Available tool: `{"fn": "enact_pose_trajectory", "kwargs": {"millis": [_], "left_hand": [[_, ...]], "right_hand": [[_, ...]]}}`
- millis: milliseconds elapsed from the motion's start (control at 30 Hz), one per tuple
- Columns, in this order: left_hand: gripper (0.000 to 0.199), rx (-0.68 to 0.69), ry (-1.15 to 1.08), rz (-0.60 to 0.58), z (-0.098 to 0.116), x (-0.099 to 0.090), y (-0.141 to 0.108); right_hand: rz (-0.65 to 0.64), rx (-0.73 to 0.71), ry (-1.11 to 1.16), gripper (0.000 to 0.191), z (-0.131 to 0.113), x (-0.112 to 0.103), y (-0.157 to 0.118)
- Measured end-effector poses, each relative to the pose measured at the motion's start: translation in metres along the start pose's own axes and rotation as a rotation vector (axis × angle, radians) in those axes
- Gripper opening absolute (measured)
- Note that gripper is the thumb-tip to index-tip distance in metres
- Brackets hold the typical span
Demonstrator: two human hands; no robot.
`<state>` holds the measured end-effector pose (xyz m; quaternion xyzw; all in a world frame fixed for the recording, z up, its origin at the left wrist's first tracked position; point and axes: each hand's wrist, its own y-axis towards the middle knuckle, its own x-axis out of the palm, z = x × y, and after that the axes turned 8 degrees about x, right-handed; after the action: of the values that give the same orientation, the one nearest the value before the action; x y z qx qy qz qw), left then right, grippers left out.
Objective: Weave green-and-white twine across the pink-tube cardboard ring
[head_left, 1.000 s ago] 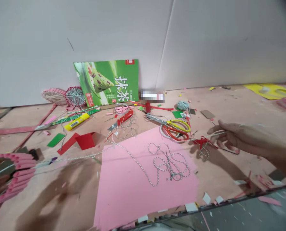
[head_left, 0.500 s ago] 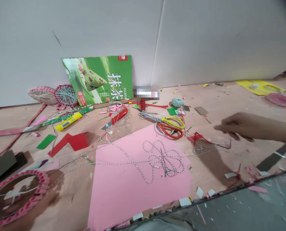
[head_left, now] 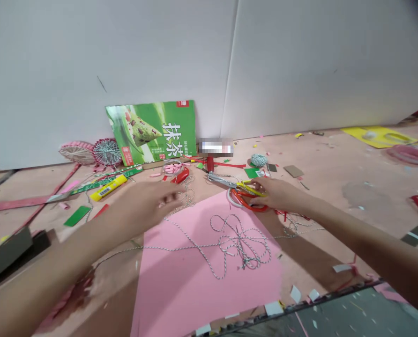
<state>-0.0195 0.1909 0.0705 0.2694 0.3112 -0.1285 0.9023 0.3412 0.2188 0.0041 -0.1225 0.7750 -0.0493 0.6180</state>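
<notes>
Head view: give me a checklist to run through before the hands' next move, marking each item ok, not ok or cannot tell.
1. Right hand at the metal scissors with yellow and orange handle loops: ok.
2. Firm grip on those handles: cannot tell.
3. Blade of the red-handled knife in sight: not ok, the left hand covers that end.
4. Pink rectangular paper sheet lying flat: ok.
5. Grey-and-white twisted cord gathered neatly: not ok, loose loops lie on the sheet.
6. Cord free at its left end: cannot tell, the left forearm hides it.
</notes>
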Motion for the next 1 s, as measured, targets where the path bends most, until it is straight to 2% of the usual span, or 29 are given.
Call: {"fn": "enact_pose_trajectory", "kwargs": {"millis": [33, 67, 100, 167, 200, 267, 400, 567, 700, 767, 833, 900, 967, 1000], "left_hand": [[0.022, 0.124, 0.256, -0.315, -0.005, 0.016, 0.017], [0.03, 0.242, 0.48, -0.526, -0.011, 0.034, 0.035], [0.033, 0.277, 0.535, -0.593, -0.017, 0.053, 0.053], [0.033, 0.298, 0.592, -0.643, -0.029, 0.087, 0.084], [0.03, 0.308, 0.613, -0.674, -0.035, 0.099, 0.096], [0.022, 0.318, 0.65, -0.718, -0.043, 0.113, 0.112], [0.021, 0.334, 0.704, -0.759, -0.047, 0.109, 0.126], [0.024, 0.379, 0.697, -0.787, -0.047, 0.107, 0.131], [0.024, 0.41, 0.701, -0.796, -0.056, 0.112, 0.133], [0.023, 0.437, 0.689, -0.802, -0.056, 0.11, 0.139], [0.023, 0.461, 0.674, -0.785, -0.045, 0.109, 0.148], [0.022, 0.492, 0.651, -0.724, -0.022, 0.11, 0.158], [0.021, 0.548, 0.607, -0.629, 0.009, 0.114, 0.167], [0.023, 0.589, 0.577, -0.586, 0.026, 0.116, 0.17]], "right_hand": [[-0.004, 0.0, 0.01, 0.05, -0.001, 0.0, -0.001], [-0.006, -0.003, 0.021, 0.053, -0.001, 0.002, -0.001], [-0.006, -0.007, 0.032, 0.055, -0.001, 0.003, -0.001], [-0.001, -0.018, 0.054, 0.058, 0.0, 0.007, 0.002], [0.002, -0.024, 0.064, 0.059, 0.001, 0.009, 0.003], [0.007, -0.038, 0.086, 0.059, 0.003, 0.012, 0.006], [0.003, -0.063, 0.126, 0.058, 0.007, 0.013, 0.007], [0.009, -0.091, 0.169, 0.05, 0.008, 0.01, 0.008], [0.072, -0.092, 0.22, 0.037, 0.012, 0.001, 0.007], [0.128, -0.078, 0.258, 0.036, 0.017, -0.003, 0.006], [0.183, -0.062, 0.299, 0.044, 0.02, -0.005, 0.006], [0.209, -0.069, 0.392, 0.06, 0.019, -0.007, 0.008], [0.174, -0.1, 0.642, 0.074, 0.013, -0.008, 0.01], [0.151, -0.114, 0.795, 0.072, 0.01, -0.01, 0.011]]}}
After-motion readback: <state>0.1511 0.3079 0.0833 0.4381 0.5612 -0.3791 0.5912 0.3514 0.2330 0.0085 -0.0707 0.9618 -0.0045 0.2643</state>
